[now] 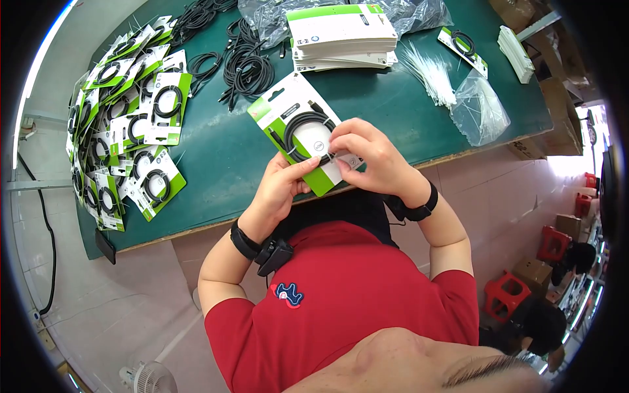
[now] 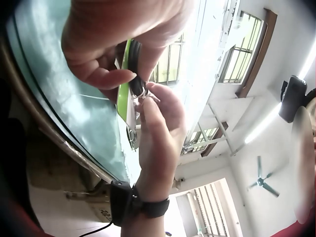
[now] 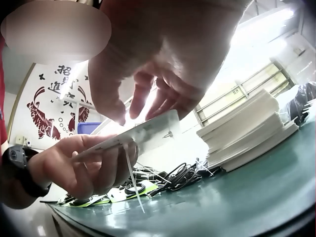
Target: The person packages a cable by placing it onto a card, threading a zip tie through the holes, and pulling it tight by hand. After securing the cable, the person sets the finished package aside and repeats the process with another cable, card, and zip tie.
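A white and green cable card (image 1: 267, 111) carries a coiled black cable (image 1: 292, 128) and tilts over the front edge of the table. My left hand (image 1: 278, 188) grips the card's lower left edge, with its thumb over the front by the coil. At the card's right side, the thumb and fingers of my right hand (image 1: 372, 157) pinch a small white cable tie (image 2: 143, 93) at the coil, as the left wrist view shows. Beneath the card, a thin white tie tail (image 3: 132, 173) hangs down in the right wrist view.
Finished-looking cable cards (image 1: 167, 105) are heaped on the left. Loose black cables (image 1: 247, 69), a stack of blank-looking cards (image 1: 341, 39), white cable ties (image 1: 426, 75) and a clear plastic bag (image 1: 481, 108) lie along the green table (image 1: 216, 157). One carded cable (image 1: 463, 46) lies at the back right.
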Demonstrator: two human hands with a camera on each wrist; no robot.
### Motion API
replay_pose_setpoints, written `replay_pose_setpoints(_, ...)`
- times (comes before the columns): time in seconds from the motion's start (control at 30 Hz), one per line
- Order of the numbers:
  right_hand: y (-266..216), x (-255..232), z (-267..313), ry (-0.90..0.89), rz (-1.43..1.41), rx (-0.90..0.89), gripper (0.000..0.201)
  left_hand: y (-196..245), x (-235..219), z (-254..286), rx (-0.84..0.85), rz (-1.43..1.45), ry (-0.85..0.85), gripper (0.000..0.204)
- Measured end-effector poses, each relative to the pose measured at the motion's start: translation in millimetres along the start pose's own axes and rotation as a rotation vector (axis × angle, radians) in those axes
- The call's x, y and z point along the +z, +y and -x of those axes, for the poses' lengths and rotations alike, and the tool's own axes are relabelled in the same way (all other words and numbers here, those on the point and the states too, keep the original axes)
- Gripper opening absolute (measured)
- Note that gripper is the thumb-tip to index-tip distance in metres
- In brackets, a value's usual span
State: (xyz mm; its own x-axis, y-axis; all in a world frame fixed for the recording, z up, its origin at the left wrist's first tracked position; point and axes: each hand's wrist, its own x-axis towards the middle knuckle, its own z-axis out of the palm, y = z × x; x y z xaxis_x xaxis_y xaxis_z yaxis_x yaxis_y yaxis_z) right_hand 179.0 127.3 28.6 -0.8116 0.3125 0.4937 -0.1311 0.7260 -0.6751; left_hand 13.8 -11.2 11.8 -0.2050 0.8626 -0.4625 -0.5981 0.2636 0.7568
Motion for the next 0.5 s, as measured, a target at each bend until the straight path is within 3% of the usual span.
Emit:
replay_pose_setpoints(0.03,2.9,-1.7,2.0,-0.001,0.0,-0.002,0.026,2.0,-3.1,0.2,0.004,0.015,-0.006,0.028)
replay_pose_setpoints(0.13,20.8,-3.7,16.9,0.337,-0.239,0.282,0.028,10.1,-8.6,3.2,0.016,0.029,-0.02,0.028)
replay_pose_setpoints(0.4,28.8,24.6,37.5,-0.074,-0.424,0.345,0.032,18.3,-3.2,6.0,-0.049,0.047,-0.111,0.027)
replay_pose_setpoints(0.5,26.2,24.4,35.4,-0.005,-0.415,0.271,0.03,21.7,-3.7,7.9,-0.082,0.105,-0.192,0.026)
